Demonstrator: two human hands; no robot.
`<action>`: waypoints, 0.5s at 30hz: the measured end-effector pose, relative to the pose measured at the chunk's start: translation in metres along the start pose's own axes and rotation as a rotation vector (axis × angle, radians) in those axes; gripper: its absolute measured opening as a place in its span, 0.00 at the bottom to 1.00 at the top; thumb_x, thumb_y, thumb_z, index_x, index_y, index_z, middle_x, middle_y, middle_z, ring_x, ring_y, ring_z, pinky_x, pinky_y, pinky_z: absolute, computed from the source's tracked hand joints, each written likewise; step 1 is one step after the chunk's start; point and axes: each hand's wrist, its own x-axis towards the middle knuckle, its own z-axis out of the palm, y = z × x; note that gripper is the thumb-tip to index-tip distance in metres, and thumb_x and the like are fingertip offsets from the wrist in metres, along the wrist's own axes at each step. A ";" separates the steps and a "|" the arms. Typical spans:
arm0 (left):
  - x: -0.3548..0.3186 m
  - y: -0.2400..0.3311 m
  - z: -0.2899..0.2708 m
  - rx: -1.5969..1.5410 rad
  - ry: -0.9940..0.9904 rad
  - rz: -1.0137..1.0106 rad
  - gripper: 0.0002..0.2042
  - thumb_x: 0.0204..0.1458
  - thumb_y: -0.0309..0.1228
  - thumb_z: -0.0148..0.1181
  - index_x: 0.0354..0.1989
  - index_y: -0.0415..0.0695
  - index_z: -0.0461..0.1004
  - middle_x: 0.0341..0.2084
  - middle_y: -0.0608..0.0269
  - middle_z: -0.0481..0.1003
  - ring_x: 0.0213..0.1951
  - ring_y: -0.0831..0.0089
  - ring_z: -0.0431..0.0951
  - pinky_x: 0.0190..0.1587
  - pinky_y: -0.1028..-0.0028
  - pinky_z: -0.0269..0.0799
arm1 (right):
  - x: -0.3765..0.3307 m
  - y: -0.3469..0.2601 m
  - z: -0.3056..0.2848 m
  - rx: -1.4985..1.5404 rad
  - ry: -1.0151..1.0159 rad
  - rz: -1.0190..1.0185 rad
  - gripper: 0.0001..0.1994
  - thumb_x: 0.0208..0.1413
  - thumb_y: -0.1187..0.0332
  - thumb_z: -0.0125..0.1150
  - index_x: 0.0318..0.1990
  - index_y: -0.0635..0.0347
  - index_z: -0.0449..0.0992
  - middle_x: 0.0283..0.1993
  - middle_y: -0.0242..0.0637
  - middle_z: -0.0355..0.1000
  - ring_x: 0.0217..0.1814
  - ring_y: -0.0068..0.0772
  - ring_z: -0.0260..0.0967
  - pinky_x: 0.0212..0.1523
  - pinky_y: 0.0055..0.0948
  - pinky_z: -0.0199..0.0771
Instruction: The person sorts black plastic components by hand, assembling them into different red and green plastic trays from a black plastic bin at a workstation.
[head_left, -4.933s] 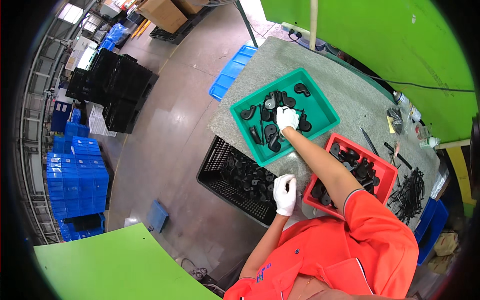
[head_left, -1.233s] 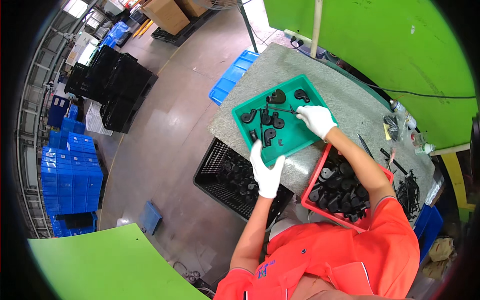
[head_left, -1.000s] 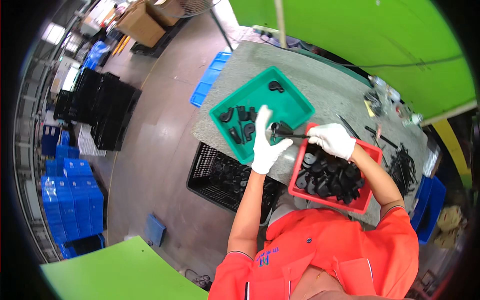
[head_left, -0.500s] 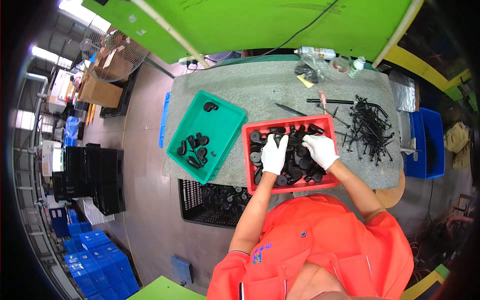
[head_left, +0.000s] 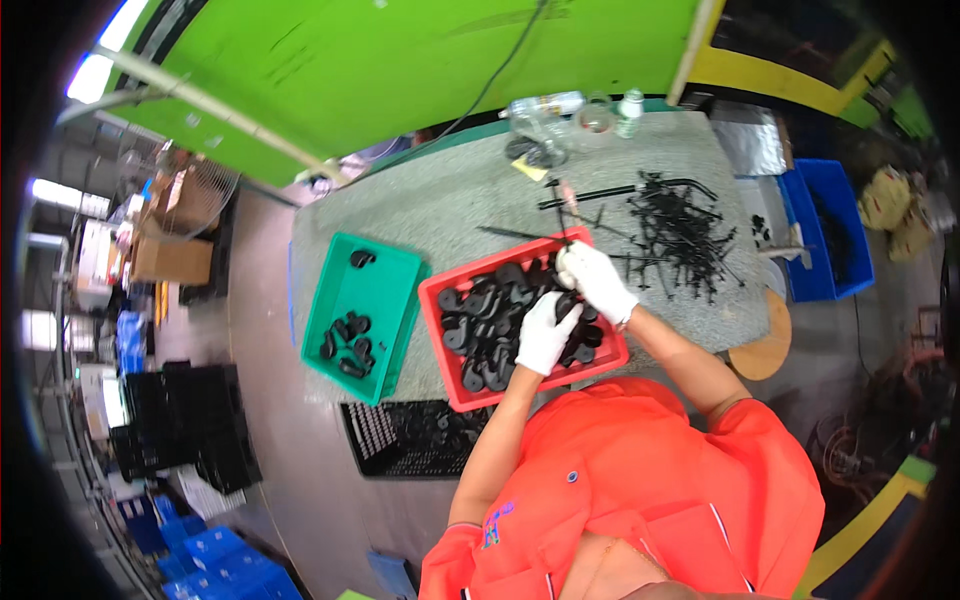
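Note:
A red bin [head_left: 437,341] full of black rounded plastic parts [head_left: 487,325] stands at the table's near edge. Over its right half, my left hand [head_left: 547,334], in a white glove, is closed with thumb and fingers about a black part, mostly hidden. Just beyond it my right hand [head_left: 598,281], gloved too, pinches the lower end of a thin black stem [head_left: 561,214] that points away from me and has a short crosspiece at its tip. To the left a green bin [head_left: 394,318] holds several of the same black parts.
A heap of thin black stems [head_left: 684,235] lies on the grey-covered table [head_left: 450,190], near a pink-handled tool [head_left: 569,194]. A spray can [head_left: 548,104] and small bottle [head_left: 630,113] stand at the back. Below the front edge is a black crate [head_left: 380,455]; a blue bin [head_left: 827,235] stands right.
The view has turned, shifting the table leftward. My right hand has moved to the bin's far edge, and a thin black stem now shows in it. My left hand has moved toward the bin's right side.

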 end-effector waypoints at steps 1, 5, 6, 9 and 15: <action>-0.002 0.010 -0.002 -0.018 0.030 0.054 0.13 0.46 0.35 0.61 0.33 0.39 0.71 0.24 0.54 0.72 0.28 0.58 0.74 0.34 0.68 0.70 | -0.004 -0.012 -0.003 0.036 0.038 0.149 0.09 0.59 0.64 0.46 0.28 0.56 0.66 0.21 0.23 0.59 0.18 0.14 0.52 0.19 0.16 0.53; -0.015 0.024 -0.006 -0.245 -0.034 0.052 0.08 0.47 0.30 0.60 0.32 0.40 0.72 0.23 0.60 0.73 0.25 0.71 0.73 0.31 0.74 0.69 | -0.015 -0.019 -0.053 0.196 0.259 0.275 0.10 0.57 0.59 0.47 0.29 0.53 0.69 0.20 0.22 0.63 0.16 0.11 0.49 0.16 0.14 0.48; -0.018 0.021 -0.005 -0.295 0.010 -0.057 0.08 0.47 0.30 0.60 0.32 0.40 0.72 0.23 0.62 0.73 0.25 0.74 0.72 0.30 0.75 0.68 | -0.019 -0.023 -0.064 0.024 0.331 0.213 0.10 0.57 0.59 0.47 0.29 0.53 0.70 0.20 0.23 0.65 0.16 0.11 0.49 0.16 0.14 0.47; -0.016 -0.010 -0.003 0.068 0.119 -0.029 0.13 0.48 0.34 0.61 0.38 0.40 0.70 0.27 0.57 0.73 0.29 0.64 0.74 0.34 0.70 0.69 | -0.035 -0.033 -0.121 -0.850 0.387 0.121 0.13 0.55 0.58 0.50 0.33 0.57 0.75 0.29 0.40 0.73 0.33 0.40 0.70 0.35 0.34 0.67; -0.020 -0.019 -0.007 0.418 0.149 0.013 0.20 0.45 0.32 0.61 0.47 0.40 0.67 0.39 0.51 0.71 0.44 0.53 0.69 0.46 0.62 0.66 | -0.037 -0.031 -0.191 -1.502 0.475 0.126 0.13 0.49 0.61 0.57 0.37 0.59 0.75 0.37 0.46 0.73 0.41 0.48 0.70 0.42 0.41 0.69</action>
